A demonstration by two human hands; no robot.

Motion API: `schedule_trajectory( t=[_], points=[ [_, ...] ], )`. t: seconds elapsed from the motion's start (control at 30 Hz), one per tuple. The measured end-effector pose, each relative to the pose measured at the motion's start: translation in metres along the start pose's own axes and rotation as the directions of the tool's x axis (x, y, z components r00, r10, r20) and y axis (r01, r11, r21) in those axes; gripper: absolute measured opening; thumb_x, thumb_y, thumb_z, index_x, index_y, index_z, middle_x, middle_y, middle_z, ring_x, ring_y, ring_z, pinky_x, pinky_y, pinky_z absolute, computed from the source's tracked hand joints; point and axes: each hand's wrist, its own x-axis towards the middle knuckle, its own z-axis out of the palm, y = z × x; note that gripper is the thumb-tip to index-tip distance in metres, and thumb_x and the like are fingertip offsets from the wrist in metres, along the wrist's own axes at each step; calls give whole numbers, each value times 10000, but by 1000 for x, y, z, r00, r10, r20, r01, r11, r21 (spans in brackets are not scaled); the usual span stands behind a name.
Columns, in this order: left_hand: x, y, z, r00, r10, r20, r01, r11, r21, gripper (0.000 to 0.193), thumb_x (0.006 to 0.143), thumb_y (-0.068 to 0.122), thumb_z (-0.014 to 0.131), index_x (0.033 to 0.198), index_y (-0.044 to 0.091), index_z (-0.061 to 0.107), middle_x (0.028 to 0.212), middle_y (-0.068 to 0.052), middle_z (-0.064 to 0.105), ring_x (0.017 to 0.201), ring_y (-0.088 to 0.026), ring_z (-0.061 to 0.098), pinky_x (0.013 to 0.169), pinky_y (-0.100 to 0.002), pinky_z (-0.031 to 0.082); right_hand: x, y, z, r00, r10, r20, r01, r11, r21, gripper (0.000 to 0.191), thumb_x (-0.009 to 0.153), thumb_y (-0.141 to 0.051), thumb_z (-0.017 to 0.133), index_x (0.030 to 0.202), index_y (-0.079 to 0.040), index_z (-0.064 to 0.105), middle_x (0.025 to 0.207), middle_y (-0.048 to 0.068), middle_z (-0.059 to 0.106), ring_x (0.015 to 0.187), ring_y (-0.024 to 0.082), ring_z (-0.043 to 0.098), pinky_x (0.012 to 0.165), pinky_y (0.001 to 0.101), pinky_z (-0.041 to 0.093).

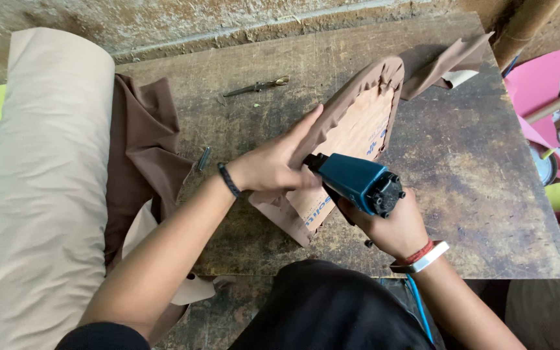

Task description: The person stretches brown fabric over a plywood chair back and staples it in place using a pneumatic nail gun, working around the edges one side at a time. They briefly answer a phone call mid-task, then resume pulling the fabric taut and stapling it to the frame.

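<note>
My worktop [461, 162] is a dark, scratched, stained wooden board. Behind it runs a rough, flaking wall [228, 23]. A thick roll of beige cloth [40, 194] stands at my left; pink paper sheets [539, 84] lie at my right. Soft, even light.

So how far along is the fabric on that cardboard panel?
Done: brown fabric is already gathered over the cardboard panel's top edge. In hand: the left hand presses the fabric down while the right hand holds a teal stapler against the left edge. Left: the lower corner's fabric looks loose, and a flap trails off.
</note>
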Motion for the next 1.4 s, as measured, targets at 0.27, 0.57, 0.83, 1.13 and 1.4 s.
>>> schedule_trajectory(
  t=[0.27, 0.57, 0.83, 1.13, 1.4],
  points=[
    [-4, -42, 14, 999, -3, -42, -17, 879, -477, 726, 1104, 475, 424, 1692, 177, 119, 1797, -144, 73, 1665, -313, 70, 1337, -493, 130, -26, -2, 15, 996, 65, 60, -60, 996, -69, 320, 774, -198, 828, 1060, -65, 773, 868, 56, 822, 747, 122, 755, 709, 295, 605],
    [-2, -40, 17, 998, -45, -39, 18, 853, -522, 689, 1091, 337, 446, 1678, 175, 124, 1765, -151, 137, 1624, -310, 177, 1306, -463, 216, -40, -3, 27, 996, 82, 44, -82, 997, -7, 302, 758, -199, 829, 1019, -55, 780, 816, 64, 819, 700, 146, 751, 666, 301, 602],
    [-2, -44, 16, 998, -13, -59, -21, 839, -543, 674, 1097, 285, 467, 1678, 144, 155, 1771, -157, 144, 1640, -295, 148, 1322, -433, 167, -36, 5, 12, 991, 132, -11, -131, 989, 62, 328, 757, -171, 841, 1035, -17, 763, 834, 69, 792, 704, 153, 727, 645, 309, 580],
    [-3, -37, 14, 995, -64, -72, 14, 835, -550, 680, 1074, 312, 493, 1665, 149, 198, 1756, -154, 183, 1624, -289, 180, 1307, -433, 173, -15, 16, -7, 979, 139, -149, -120, 984, 132, 446, 776, -125, 809, 1189, -17, 682, 940, 69, 769, 782, 139, 713, 665, 305, 584],
    [-4, -26, 13, 994, -107, -39, 74, 867, -494, 741, 1041, 418, 523, 1664, 165, 211, 1750, -147, 195, 1615, -291, 183, 1289, -452, 203, 13, 41, -22, 995, 45, -84, -30, 984, 174, 381, 779, -69, 779, 1148, -18, 701, 971, 48, 777, 838, 136, 745, 713, 293, 611]
  ],
)
